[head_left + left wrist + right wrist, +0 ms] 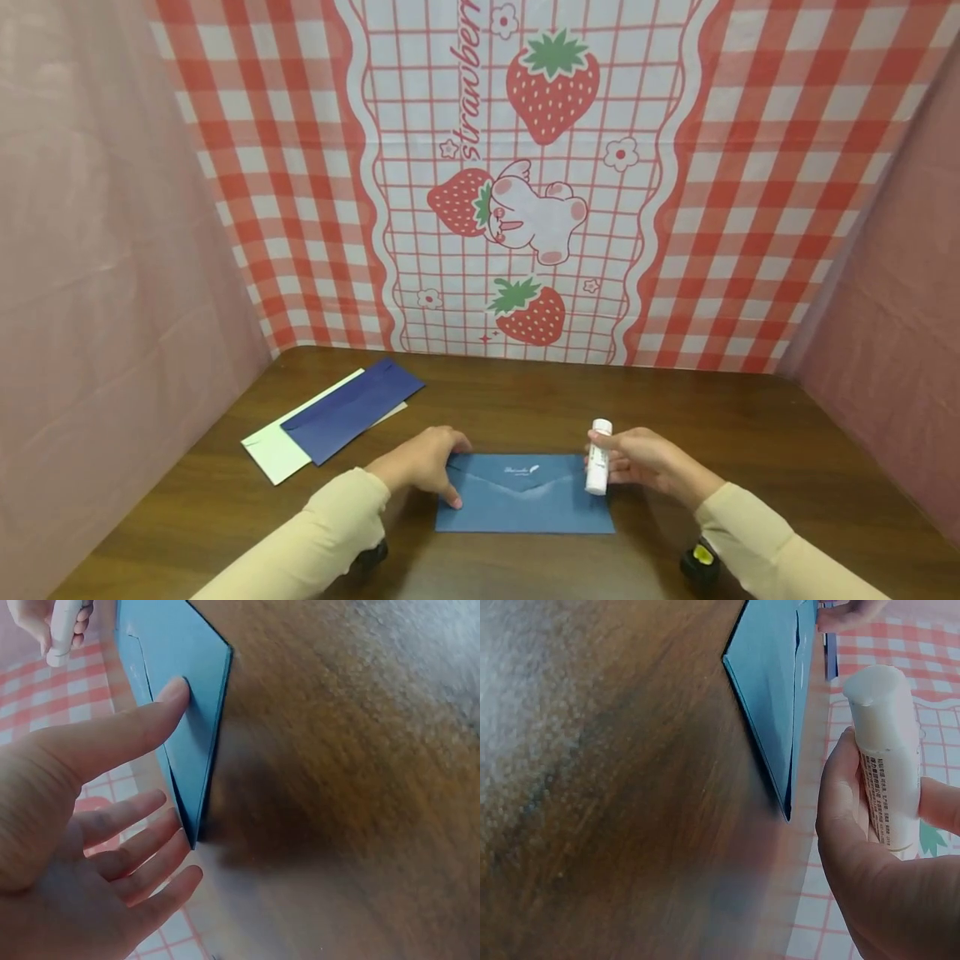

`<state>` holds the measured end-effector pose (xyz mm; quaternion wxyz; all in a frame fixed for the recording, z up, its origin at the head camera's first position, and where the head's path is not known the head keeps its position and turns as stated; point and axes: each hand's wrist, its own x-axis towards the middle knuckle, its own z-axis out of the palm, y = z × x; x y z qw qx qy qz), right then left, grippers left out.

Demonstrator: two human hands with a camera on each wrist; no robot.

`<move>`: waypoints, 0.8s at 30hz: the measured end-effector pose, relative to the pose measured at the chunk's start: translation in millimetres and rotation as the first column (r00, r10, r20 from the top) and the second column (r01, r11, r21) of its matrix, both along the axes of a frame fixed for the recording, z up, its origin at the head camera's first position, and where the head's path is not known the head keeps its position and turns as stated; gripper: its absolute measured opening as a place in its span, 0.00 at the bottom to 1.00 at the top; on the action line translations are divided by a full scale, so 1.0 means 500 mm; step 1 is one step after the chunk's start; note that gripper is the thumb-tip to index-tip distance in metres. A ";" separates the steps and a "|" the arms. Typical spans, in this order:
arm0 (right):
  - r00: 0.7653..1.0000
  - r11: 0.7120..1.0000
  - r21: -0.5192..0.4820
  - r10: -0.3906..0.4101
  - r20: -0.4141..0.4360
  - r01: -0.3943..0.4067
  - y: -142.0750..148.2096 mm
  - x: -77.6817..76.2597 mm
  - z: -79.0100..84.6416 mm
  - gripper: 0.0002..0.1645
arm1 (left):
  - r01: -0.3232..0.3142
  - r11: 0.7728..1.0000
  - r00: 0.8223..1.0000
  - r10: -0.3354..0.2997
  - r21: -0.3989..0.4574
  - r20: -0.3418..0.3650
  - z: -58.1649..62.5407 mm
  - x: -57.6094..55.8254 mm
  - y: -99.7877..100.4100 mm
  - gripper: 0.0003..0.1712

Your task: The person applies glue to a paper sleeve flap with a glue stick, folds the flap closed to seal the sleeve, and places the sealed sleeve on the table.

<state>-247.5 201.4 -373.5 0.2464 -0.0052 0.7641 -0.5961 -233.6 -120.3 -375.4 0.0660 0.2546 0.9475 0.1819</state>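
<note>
A blue envelope (525, 510) lies on the table in front of me, its pointed flap toward me and white print near the far edge. My left hand (422, 463) rests at its left end. In the left wrist view the thumb (174, 694) lies on the envelope's face, and the other fingers (161, 859) extend loosely by its far corner. At the envelope's right end my right hand (651, 463) holds a white glue stick (597, 468) between thumb and fingers. The glue stick (889, 772) has small printed text on its side and its cap on.
Back left on the wooden table (720, 433), a dark blue envelope (352, 410) lies across a pale green envelope (273, 454). Behind the table hangs a red checked strawberry cloth (690, 233). Pink curtains (97, 292) stand at both sides.
</note>
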 end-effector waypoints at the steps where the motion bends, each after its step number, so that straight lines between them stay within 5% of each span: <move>1: 1.000 1.000 -0.006 0.000 0.003 0.000 0.000 0.000 0.001 0.32 | 0.001 1.000 1.000 -0.001 -0.001 -0.007 -0.002 -0.002 0.000 0.41; 8: 1.000 0.999 -0.043 0.000 0.014 0.001 0.001 0.001 0.007 0.31 | -0.039 0.999 0.999 0.039 0.009 0.032 0.002 -0.014 0.000 0.42; 14: 1.000 0.996 -0.087 0.007 0.024 -0.005 0.004 0.001 0.014 0.31 | -0.108 0.990 0.988 0.097 0.086 0.121 0.006 -0.031 -0.007 0.31; 20: 1.000 0.994 -0.111 0.004 0.027 -0.001 0.008 0.004 0.018 0.32 | -0.165 0.967 0.958 0.111 0.192 0.265 0.000 -0.045 -0.024 0.13; 24: 0.999 0.993 -0.113 -0.019 0.044 0.023 0.009 0.006 0.017 0.33 | -0.236 0.929 0.924 0.124 0.285 0.362 -0.005 -0.044 -0.030 0.09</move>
